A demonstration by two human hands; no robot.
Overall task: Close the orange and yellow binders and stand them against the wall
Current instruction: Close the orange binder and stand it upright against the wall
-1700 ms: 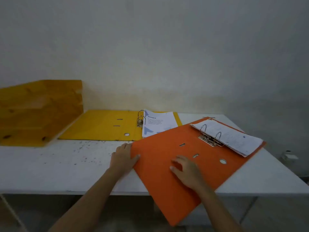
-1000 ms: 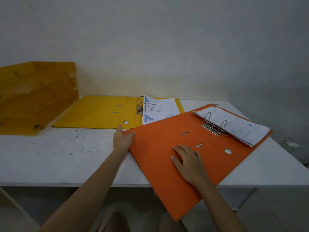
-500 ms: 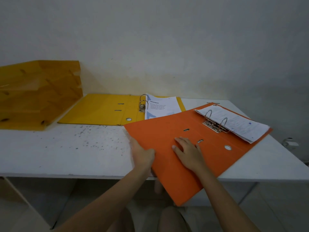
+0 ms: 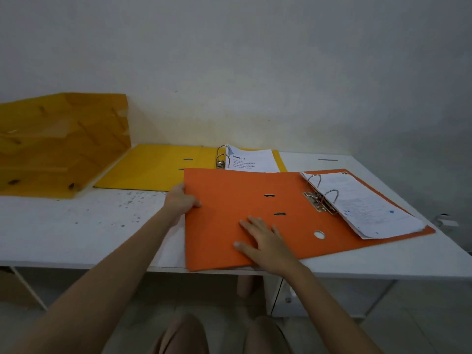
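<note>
Orange binder [image 4: 229, 213]: open flat on white table [image 4: 76, 233], papers [image 4: 367, 208] on its rings. Left hand [image 4: 180, 200] grips its left edge; right hand [image 4: 265, 245] flat on its cover. Yellow binder [image 4: 158, 167]: open, behind orange binder, beside wall [image 4: 255, 72]. Yellow tray stack [image 4: 58, 144]: left of yellow binder.

White table [image 4: 76, 233], dark speckles [image 4: 130, 200] on top just left of the left hand. Amber translucent stacked tray unit [image 4: 61, 144] sits far left of both hands at the back, against the grey-white wall [image 4: 255, 72]. Small white fitting [image 4: 445, 222] low on the wall past the table's right edge, right of the right hand; detail too small to tell.
</note>
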